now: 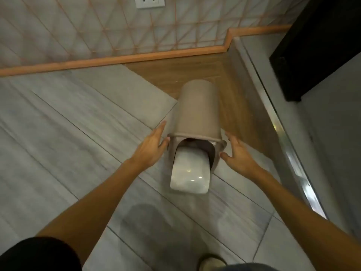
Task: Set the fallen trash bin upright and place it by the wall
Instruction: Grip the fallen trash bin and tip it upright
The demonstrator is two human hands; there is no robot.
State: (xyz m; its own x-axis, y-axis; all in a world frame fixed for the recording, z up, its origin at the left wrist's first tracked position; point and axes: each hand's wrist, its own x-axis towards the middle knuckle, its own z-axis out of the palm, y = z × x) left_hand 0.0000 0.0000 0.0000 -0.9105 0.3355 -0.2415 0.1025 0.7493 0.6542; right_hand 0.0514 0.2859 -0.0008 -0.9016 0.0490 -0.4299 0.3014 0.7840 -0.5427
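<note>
A beige trash bin (197, 108) lies on its side on the floor, its base toward the wall and its mouth toward me. Its white swing lid (190, 173) hangs out of the mouth onto the tiles. My left hand (151, 148) is at the left of the bin's rim, fingers spread, fingertips at or just touching the rim. To the right of the rim is my right hand (237, 153), fingers apart, a small gap away. Neither hand holds anything.
The patterned wall (97, 32) with an orange skirting (117, 59) runs across the far side, a white socket (149, 1) high on it. A raised grey ledge with a metal edge (273, 114) runs along the right, beside a dark cabinet (320, 45). My foot (212, 261) is at the bottom.
</note>
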